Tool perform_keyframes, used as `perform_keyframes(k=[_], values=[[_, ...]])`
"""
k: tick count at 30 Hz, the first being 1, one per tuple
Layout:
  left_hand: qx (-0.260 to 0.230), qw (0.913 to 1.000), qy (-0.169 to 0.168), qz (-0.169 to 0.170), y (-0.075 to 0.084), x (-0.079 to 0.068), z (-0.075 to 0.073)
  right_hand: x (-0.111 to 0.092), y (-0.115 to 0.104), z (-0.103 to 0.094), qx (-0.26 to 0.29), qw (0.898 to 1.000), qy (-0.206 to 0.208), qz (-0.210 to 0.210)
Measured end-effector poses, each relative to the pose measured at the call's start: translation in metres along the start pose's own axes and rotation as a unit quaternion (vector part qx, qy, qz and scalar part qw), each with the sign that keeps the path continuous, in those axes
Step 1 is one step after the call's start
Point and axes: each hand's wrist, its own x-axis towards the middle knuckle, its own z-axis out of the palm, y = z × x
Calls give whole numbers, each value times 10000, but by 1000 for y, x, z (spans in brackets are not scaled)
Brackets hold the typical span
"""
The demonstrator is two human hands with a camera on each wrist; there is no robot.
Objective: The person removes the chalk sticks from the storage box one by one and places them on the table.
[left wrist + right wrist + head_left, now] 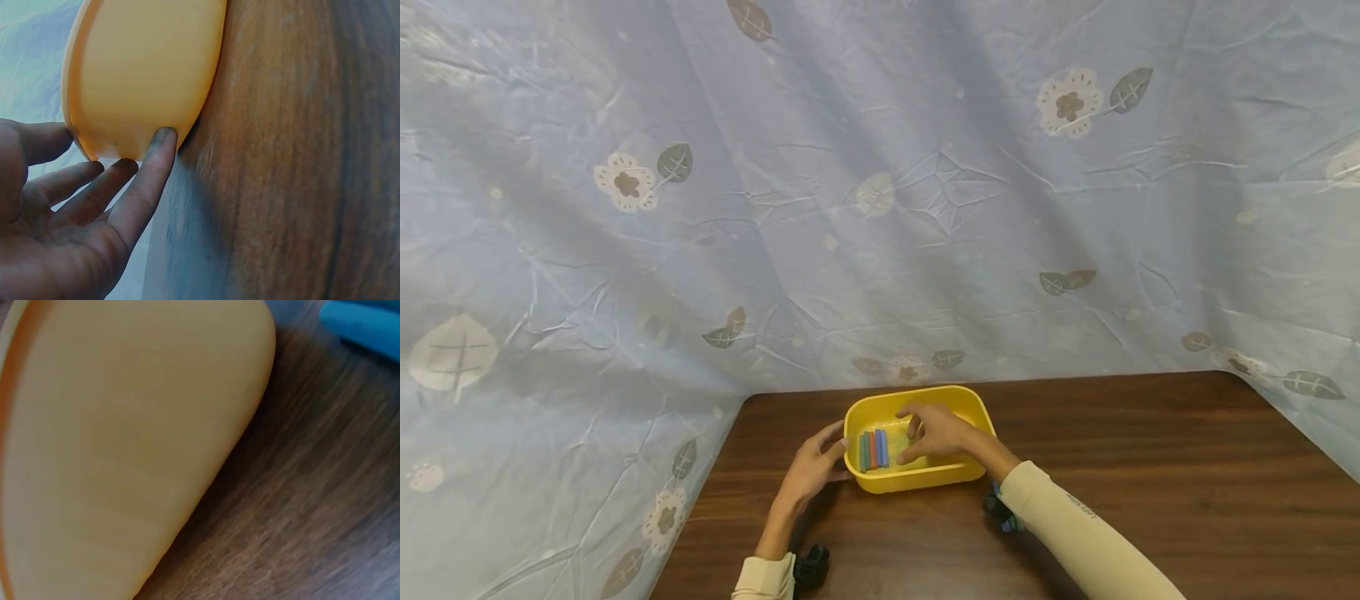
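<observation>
A yellow plastic tub (917, 479) sits on the table. In its left end, a row of several chalk-like sticks (873, 450) lies side by side, green, red-orange and blue. My left hand (811, 468) is at the tub's left end; in the left wrist view its fairly straight fingers (147, 187) touch the outer wall, thumb at the rim. Over the tub's inside, my right hand (936, 433) reaches down with thumb and forefinger apart, nothing visible between them. Its other fingers are partly hidden. The right wrist view shows only the tub's outer wall (137, 437) and table.
More sticks, blue and green (1011, 523), lie on the table below my right wrist, partly covered by the wrist camera (996, 507). A blue stick (362, 326) shows close to the tub. The dark wooden table (1112, 450) meets a patterned cloth (880, 250) behind.
</observation>
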Motion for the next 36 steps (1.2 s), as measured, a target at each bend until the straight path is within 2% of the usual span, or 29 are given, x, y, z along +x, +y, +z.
perform_keyframes(k=[12, 19, 36], values=[[11, 10000, -49, 75, -1, -1, 0, 10, 2, 13, 12, 9999, -73, -76], [90, 9999, -37, 88, 0, -1, 0, 15, 2, 19, 218, 9997, -71, -101], [135, 9999, -63, 61, -4, 2, -1, 22, -3, 24, -191, 9997, -167, -15]])
